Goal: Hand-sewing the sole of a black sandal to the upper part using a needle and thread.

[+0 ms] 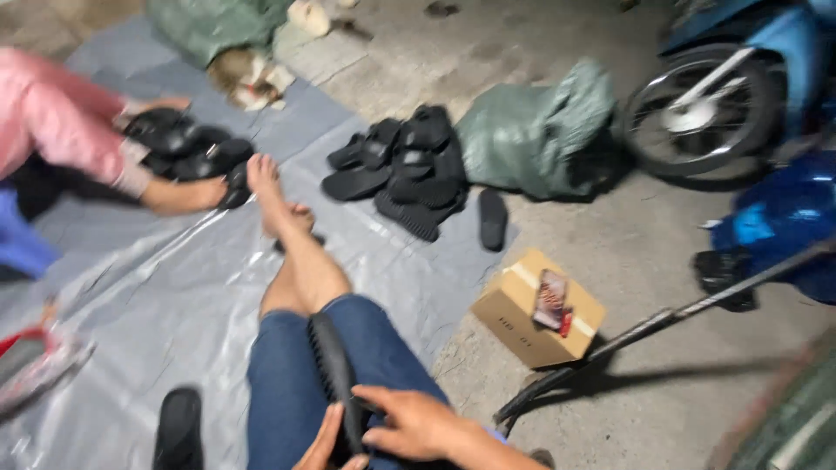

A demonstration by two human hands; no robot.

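Floor: bare grey concrete (627, 235), with a grey plastic sheet (157, 287) spread over its left half; you sit on the sheet with one leg in blue jeans (287, 383) stretched out.
Motorbike: one blue motorbike (740, 52) stands at the floor's far right corner, front wheel toward you.
Sacks: two green sacks, one (531, 130) just beside the sheet's right edge, one (213, 26) at its far edge.
Sole piles: one heap of black shoe soles (405, 170) on the sheet's far right part, a single sole (492, 218) at its right edge; a second heap (187, 148) lies at the left, under another person's hands and pink sleeve (61, 117).
Box: one brown cardboard box (538, 309) on the concrete just off the sheet's right edge, a pale tape strip across it and a small reddish packet on top.
Black sole (335, 374): rests on edge on your thigh.
Right hand (418, 422): fingers closed on the sole's near end.
Left hand (326, 446): touches the sole from below; you cannot tell its grip, it is cut off by the edge.
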